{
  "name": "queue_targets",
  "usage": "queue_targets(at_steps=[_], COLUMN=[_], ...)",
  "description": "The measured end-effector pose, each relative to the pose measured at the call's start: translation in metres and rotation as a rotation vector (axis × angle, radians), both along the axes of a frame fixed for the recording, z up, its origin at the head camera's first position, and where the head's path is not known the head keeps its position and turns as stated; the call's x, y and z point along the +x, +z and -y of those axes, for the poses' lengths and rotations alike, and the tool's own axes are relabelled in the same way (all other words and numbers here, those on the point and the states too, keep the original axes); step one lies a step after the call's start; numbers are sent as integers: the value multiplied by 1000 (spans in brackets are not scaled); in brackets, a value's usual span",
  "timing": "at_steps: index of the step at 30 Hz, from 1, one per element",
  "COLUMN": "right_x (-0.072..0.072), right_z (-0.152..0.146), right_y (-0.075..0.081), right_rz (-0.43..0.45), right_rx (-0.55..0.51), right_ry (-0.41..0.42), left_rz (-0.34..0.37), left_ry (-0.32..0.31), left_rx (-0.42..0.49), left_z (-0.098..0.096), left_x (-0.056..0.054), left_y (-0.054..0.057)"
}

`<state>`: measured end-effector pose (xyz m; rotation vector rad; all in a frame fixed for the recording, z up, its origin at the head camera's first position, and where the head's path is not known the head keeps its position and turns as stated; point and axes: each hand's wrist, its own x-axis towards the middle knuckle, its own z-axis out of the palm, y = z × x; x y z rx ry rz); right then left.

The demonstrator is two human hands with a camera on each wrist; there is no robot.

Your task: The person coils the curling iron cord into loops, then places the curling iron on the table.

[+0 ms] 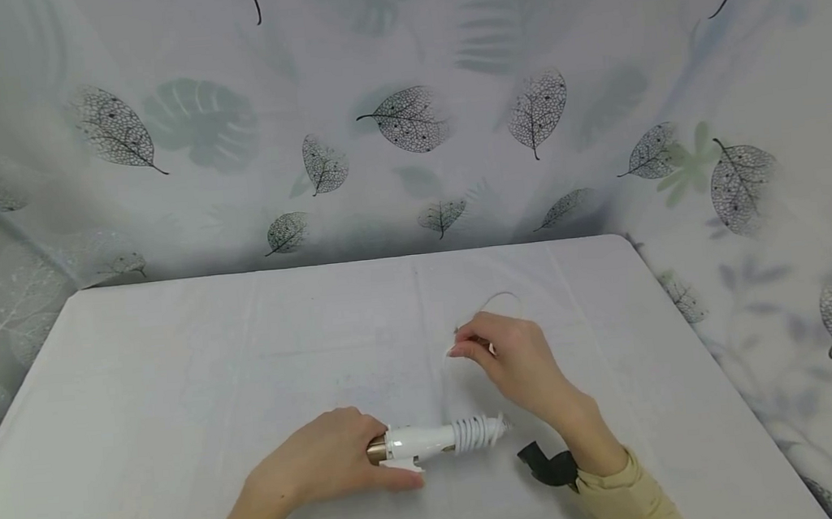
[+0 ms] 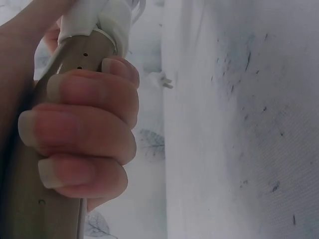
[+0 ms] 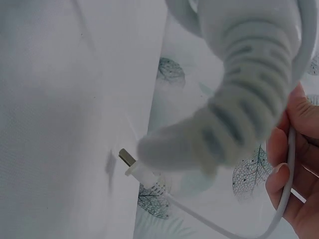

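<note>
A white curling iron (image 1: 421, 440) with a gold barrel (image 2: 65, 55) lies crosswise before me in the head view. My left hand (image 1: 329, 458) grips it by the barrel, fingers wrapped around it in the left wrist view. White cord (image 1: 479, 432) is coiled round the handle's right end. Beyond the handle, my right hand (image 1: 515, 357) pinches a free length of this cord between thumb and fingers. A two-pin plug (image 3: 144, 177) hangs at the cord's end in the right wrist view. The ribbed cord sleeve (image 3: 244, 104) bends across that view's foreground.
The white-covered table (image 1: 176, 376) spreads beneath both hands. Behind and beside it hangs a leaf-patterned curtain (image 1: 417, 186). Black straps (image 1: 549, 465) sit at the wrists, and a yellow sleeve (image 1: 625, 495) covers the right forearm.
</note>
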<state>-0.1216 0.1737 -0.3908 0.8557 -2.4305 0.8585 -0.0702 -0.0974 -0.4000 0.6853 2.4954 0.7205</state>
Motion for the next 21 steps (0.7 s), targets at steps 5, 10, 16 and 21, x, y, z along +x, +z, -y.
queue_targets(at_steps=[5, 10, 16, 21], right_x=[3, 7, 11, 13], right_z=[3, 7, 10, 11], right_y=[4, 8, 13, 15], right_rz=[-19, -46, -71, -94], right_rx=[-31, -61, -92, -104], right_ry=[33, 71, 108, 115], left_rz=[20, 23, 20, 28], left_ry=[10, 11, 44, 64], left_rx=[-4, -21, -28, -27], left_z=[0, 0, 1, 2], left_x=[-2, -4, -5, -6], left_y=[-1, -1, -1, -2])
